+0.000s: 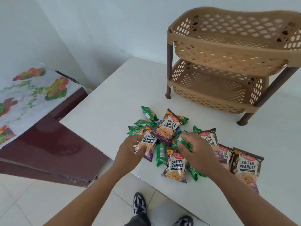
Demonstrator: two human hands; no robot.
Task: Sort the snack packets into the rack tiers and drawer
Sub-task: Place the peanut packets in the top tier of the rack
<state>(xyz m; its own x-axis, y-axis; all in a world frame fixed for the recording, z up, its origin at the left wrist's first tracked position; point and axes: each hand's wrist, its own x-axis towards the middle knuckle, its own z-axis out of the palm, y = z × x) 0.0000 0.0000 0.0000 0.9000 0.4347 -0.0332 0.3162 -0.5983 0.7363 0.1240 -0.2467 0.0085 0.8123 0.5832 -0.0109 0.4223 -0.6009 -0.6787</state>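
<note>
Two bare hands work a heap of packets on the white table [105, 95]. Left hand [130, 147], half-curled, touches a brown salted-peanut packet [147, 142]; right hand [193, 147] pinches a small green packet [183, 141]. Sorting seems barely begun: the beige lattice plastic rack [228, 62] shows empty tiers. Next, carry packets there. No drawer is visible.

Home room: white table [114, 88] on tiled floor [24, 201]; left of table, dark cabinet [53, 144] under floral cloth [32, 88].
</note>
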